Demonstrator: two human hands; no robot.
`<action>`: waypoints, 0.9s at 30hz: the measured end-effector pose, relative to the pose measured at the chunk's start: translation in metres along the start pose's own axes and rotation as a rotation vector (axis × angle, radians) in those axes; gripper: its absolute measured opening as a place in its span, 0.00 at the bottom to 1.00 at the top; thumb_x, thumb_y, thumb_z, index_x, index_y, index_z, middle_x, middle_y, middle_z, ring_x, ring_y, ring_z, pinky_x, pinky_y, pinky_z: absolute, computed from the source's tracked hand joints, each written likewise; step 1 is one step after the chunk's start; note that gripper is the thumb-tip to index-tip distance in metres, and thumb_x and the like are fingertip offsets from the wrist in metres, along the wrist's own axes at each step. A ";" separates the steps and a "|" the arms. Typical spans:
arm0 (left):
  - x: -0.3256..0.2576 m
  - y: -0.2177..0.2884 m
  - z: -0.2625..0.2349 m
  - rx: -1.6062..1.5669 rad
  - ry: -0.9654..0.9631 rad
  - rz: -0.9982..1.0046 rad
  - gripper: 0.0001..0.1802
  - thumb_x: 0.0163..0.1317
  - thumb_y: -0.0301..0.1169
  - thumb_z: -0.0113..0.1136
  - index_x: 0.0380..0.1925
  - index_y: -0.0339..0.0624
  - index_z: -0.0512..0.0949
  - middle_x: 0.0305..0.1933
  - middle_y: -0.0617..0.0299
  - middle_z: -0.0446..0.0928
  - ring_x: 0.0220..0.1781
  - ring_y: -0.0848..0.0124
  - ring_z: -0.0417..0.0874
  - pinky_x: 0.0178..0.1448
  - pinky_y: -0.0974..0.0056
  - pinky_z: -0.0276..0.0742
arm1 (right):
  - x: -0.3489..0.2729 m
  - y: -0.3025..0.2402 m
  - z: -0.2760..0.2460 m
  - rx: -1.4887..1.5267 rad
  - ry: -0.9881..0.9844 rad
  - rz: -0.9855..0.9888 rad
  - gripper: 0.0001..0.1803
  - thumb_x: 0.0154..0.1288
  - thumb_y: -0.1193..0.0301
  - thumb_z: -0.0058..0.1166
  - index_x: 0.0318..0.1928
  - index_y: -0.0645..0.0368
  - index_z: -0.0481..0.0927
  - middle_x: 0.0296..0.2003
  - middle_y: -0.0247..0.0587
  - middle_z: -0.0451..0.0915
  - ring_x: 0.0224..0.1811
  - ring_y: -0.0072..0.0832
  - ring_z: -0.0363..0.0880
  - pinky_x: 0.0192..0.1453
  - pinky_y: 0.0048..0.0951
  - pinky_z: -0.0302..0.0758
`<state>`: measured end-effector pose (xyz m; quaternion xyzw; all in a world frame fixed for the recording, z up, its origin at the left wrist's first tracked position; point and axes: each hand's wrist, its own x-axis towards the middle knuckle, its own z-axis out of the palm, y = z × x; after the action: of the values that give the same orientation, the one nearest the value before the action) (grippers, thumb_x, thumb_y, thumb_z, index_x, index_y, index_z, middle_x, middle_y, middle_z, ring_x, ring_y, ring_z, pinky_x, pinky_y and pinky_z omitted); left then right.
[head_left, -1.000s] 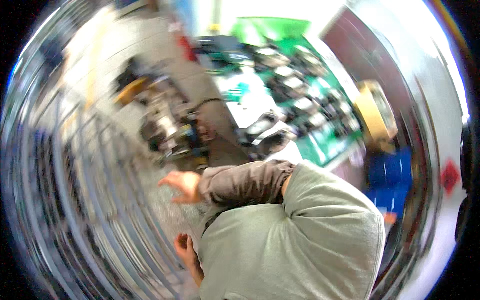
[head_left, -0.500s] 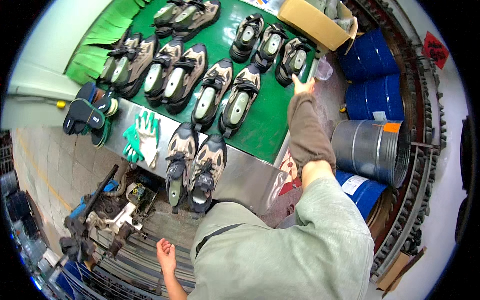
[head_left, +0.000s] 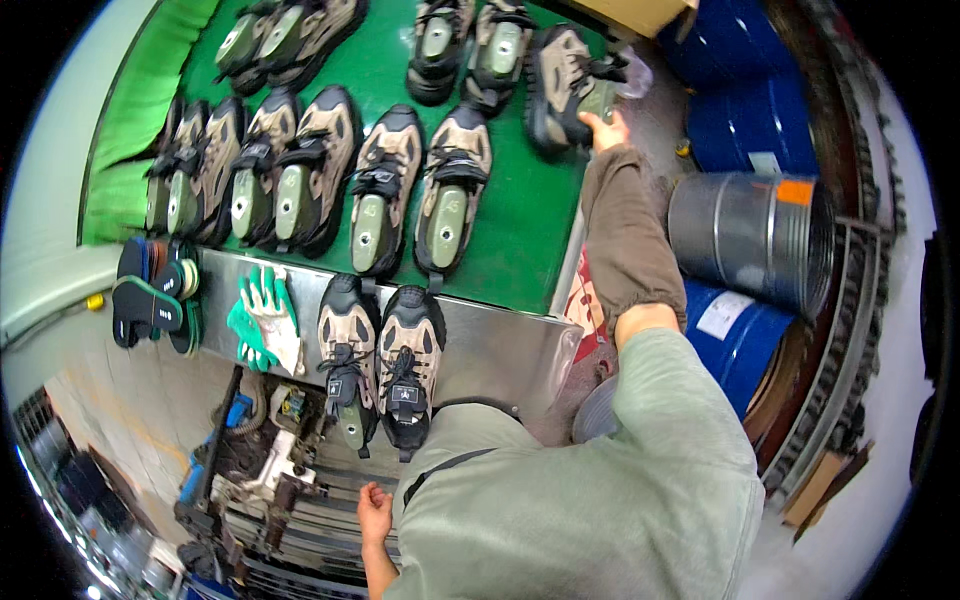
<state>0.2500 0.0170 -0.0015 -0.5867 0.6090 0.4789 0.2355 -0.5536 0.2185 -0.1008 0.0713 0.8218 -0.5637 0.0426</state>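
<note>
At the far right of the green tabletop, my right hand is closed around the heel end of a beige and black shoe. This shoe leans over onto its side, and a green shoe last fills its opening. My left hand hangs low beside my body, fingers curled with nothing visible in them. Nearest to me, a pair of shoes, the left and the right, sits on the table's metal edge. The left one has a last in it; the right one shows none.
Several more shoes on lasts stand in rows on the green top. Green and white gloves and stacked insoles lie along the left metal edge. Blue drums, a grey drum and a cardboard box are at right.
My right hand has taken hold of the far-right shoe at its heel, and the shoe has tipped over sideways. The view has shifted, and my left hand stays low with its fingers curled.
</note>
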 end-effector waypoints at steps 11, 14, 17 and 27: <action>-0.005 0.047 -0.053 0.057 0.055 0.421 0.25 0.59 0.22 0.63 0.58 0.36 0.70 0.51 0.54 0.77 0.51 0.66 0.79 0.57 0.62 0.75 | -0.363 -0.013 -0.122 0.043 -0.267 0.222 0.28 0.54 0.69 0.67 0.56 0.66 0.77 0.47 0.42 0.83 0.46 0.30 0.82 0.54 0.31 0.77; -0.012 0.027 -0.053 0.083 0.035 0.470 0.26 0.59 0.23 0.63 0.58 0.37 0.70 0.52 0.54 0.77 0.52 0.65 0.79 0.58 0.61 0.75 | -0.431 -0.008 -0.139 -0.181 -0.313 0.194 0.33 0.51 0.66 0.67 0.59 0.61 0.76 0.49 0.50 0.83 0.49 0.40 0.83 0.58 0.36 0.76; -0.018 -0.003 -0.036 0.151 0.069 0.546 0.26 0.59 0.27 0.65 0.57 0.38 0.71 0.53 0.52 0.78 0.53 0.63 0.80 0.58 0.60 0.76 | -0.488 -0.002 -0.121 -0.469 -0.414 -0.049 0.42 0.47 0.63 0.67 0.64 0.57 0.68 0.53 0.57 0.78 0.56 0.50 0.78 0.61 0.44 0.73; -0.041 -0.082 0.018 -0.130 0.118 0.399 0.25 0.60 0.25 0.64 0.58 0.37 0.70 0.51 0.53 0.78 0.51 0.63 0.80 0.57 0.59 0.76 | -0.377 0.045 -0.059 -0.159 -0.150 -0.054 0.33 0.61 0.55 0.64 0.60 0.61 0.71 0.55 0.58 0.77 0.56 0.44 0.78 0.62 0.40 0.73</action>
<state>0.3307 0.0644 0.0001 -0.4958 0.6935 0.5191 0.0616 -0.1737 0.2633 -0.0640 0.0033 0.8600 -0.5015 0.0942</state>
